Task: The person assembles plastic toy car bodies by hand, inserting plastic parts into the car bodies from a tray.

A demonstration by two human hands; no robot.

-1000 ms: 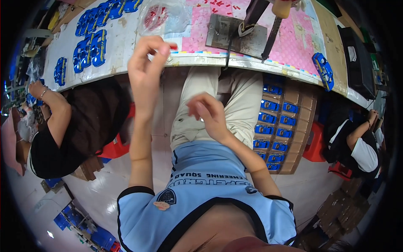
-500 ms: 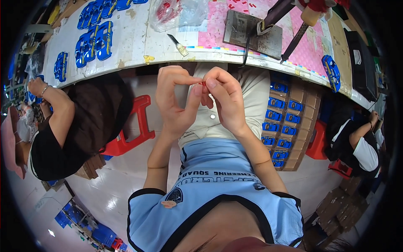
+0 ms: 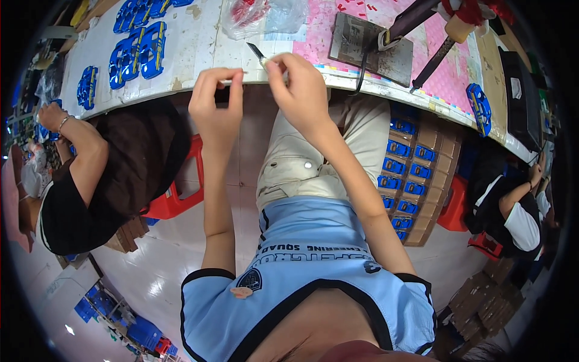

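Observation:
At the table's front edge, my right hand [image 3: 301,90] has its thumb and forefinger closed around the handle of a utility knife [image 3: 256,52]. The dark blade points away to the upper left, and my fingers cover most of the pale handle. To its left, my left hand [image 3: 216,108] is raised in a pinch, thumb and forefinger tips together. Whatever lies between those tips is too small to make out.
Blue toy car bodies [image 3: 152,50] stand in rows on the white table [image 3: 199,45]. A clear bag [image 3: 283,18] with red parts lies ahead, beside a metal plate [image 3: 356,45] under a lever tool. A divided carton [image 3: 431,211] of cars is at right. Co-workers sit either side.
My hands have separated from around a small red piece and moved up toward the table. The left went left, and the right reached the knife and closed on its handle.

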